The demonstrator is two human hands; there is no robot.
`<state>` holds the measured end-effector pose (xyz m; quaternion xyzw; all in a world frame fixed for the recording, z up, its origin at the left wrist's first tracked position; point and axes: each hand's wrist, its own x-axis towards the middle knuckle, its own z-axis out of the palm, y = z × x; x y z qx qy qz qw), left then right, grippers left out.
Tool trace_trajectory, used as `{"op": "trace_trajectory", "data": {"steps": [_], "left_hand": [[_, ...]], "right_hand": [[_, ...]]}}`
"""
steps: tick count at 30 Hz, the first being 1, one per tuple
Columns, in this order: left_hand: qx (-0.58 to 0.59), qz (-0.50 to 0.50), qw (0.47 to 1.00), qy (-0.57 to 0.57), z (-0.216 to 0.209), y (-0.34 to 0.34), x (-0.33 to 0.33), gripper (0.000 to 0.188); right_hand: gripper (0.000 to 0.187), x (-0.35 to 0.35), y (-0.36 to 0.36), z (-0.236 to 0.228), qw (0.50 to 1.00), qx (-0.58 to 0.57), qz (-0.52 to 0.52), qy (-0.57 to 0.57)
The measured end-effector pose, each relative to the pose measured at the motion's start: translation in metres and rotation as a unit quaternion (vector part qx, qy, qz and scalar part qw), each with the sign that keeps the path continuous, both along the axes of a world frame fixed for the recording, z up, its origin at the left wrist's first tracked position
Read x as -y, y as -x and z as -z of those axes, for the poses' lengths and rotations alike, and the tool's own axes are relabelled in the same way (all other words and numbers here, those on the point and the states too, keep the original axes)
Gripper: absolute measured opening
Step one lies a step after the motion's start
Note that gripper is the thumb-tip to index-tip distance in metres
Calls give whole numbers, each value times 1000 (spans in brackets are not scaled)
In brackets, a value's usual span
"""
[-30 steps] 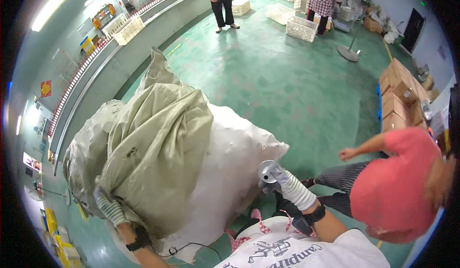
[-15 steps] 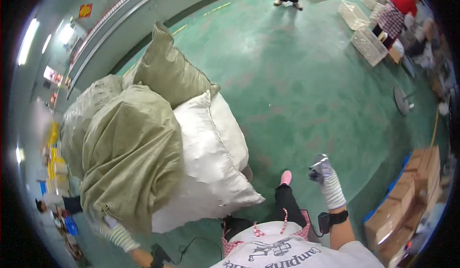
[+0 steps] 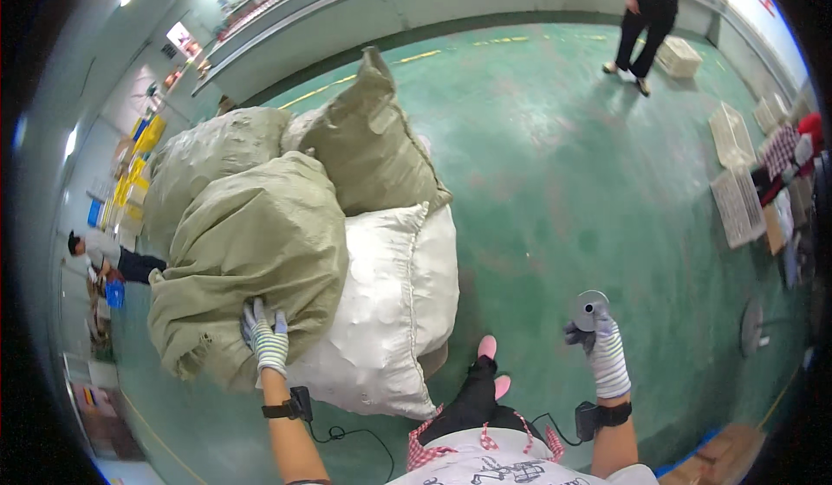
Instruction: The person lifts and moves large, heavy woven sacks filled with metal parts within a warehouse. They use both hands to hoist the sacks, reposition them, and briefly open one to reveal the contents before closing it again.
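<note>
My left hand (image 3: pixel 267 345), in a striped glove with grey fingers, rests against the front of a bulging olive-green woven sack (image 3: pixel 260 225). Its fingers and thumb are apart. Out to the right over the floor, my right hand (image 3: pixel 602 346), gloved alike, is closed on a round grey disc with a hole in its middle (image 3: pixel 593 305). White stuffed sacks (image 3: pixel 377 299) with a stitched seam lie beside and partly under the green one. Behind stand another olive sack with a peaked corner (image 3: pixel 368 143) and a paler full sack (image 3: pixel 217 151).
A person in black (image 3: pixel 646 26) stands on the green floor at the far right. White plastic crates (image 3: pixel 737 208) line the right side near another person in red. A cardboard stack (image 3: pixel 719 459) is at the lower right. A person (image 3: pixel 113 260) is at the left.
My left hand has moved from the green sack's lower left edge onto its front. My view has swung, shifting the sacks rightward. My right hand still holds the disc, its face now showing.
</note>
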<state>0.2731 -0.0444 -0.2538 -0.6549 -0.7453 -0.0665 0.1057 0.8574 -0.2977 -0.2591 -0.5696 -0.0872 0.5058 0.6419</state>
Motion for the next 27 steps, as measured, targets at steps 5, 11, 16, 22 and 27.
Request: {"op": "trace_trajectory", "data": {"steps": [5,11,16,22,27], "left_hand": [[49,-19,998,-38,-11,-29,-5,63],[82,-57,995,-18,-35,-53,-14,56],[167,9,985,-42,-66,-84,-8,48],[450,100,887,42,-101,-205,-1,61],[498,163,851,28,-92,-236,1,79]], "right_hand": [[59,-79,-9,-25,996,35,-68,-50],[49,-148,-40,-2,995,37,-73,-58],[42,-248,-39,-7,979,39,-152,-129],[42,-360,82,-95,893,87,-422,-132],[42,-357,189,-106,656,254,-598,-384]]}}
